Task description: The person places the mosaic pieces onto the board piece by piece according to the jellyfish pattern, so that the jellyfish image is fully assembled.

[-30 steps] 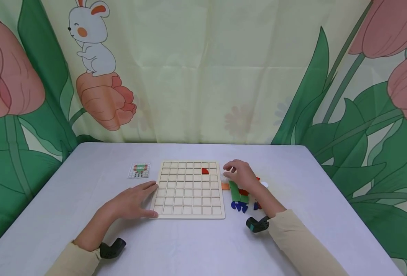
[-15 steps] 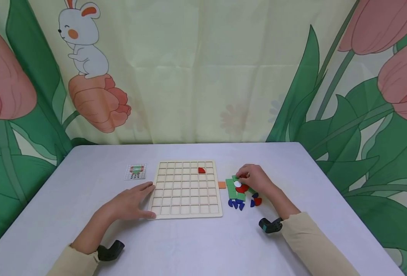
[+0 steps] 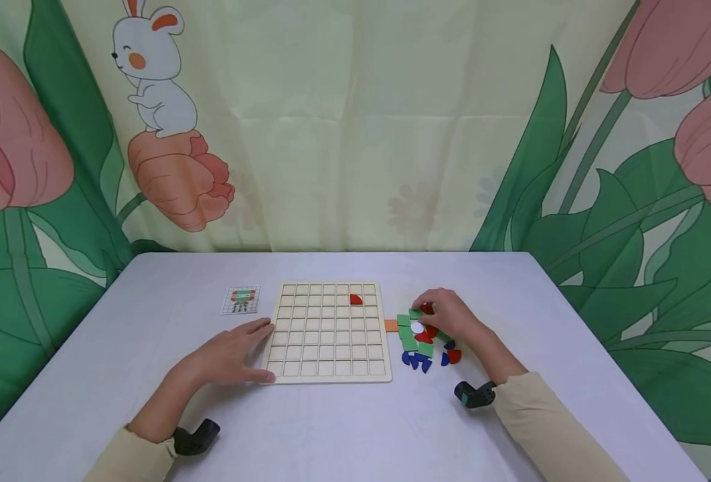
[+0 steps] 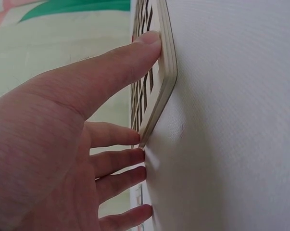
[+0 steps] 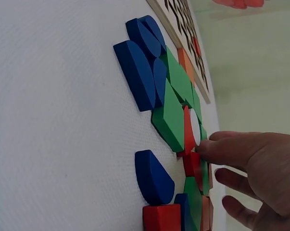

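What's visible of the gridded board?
The gridded board looks like pale wood, layered at its edge, with raised strips forming square cells. It lies flat on the white cloth, a red piece in a cell toward the far right. The left hand touches its left side, thumb on the near corner.

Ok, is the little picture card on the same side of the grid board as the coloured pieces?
No, the picture card lies left of the grid board, while the coloured pieces lie to its right.

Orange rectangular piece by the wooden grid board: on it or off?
Off: the orange rectangular piece lies on the white tablecloth, just right of the board.
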The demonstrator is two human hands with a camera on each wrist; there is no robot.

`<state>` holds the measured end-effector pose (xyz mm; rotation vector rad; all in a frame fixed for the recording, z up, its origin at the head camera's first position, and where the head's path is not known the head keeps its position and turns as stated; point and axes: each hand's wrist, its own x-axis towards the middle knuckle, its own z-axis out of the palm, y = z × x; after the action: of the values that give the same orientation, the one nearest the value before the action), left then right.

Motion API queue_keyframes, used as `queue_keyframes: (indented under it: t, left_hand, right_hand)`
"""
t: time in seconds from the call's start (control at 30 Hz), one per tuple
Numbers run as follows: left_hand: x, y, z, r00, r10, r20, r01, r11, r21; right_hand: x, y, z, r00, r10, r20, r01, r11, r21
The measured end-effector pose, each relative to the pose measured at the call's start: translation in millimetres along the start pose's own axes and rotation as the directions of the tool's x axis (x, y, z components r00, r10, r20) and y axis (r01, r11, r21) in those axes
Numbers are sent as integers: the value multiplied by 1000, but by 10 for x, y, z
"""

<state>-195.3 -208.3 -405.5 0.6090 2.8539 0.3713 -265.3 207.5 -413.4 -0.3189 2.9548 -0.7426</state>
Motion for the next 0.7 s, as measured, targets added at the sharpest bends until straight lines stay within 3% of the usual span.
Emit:
queue_keyframes:
  t: [0.43,0.7]
  left_hand:
    - [4,-6,-13,1000,17,-6,-17,1000,6]
    - [12,-12,26,1000,-5,-3,5,1000,-3]
  right_hand:
    - [96,-79,17,1000,8,-12,-7,999,52]
    - [190,-245,76,996,-82,-47,86,993,82]
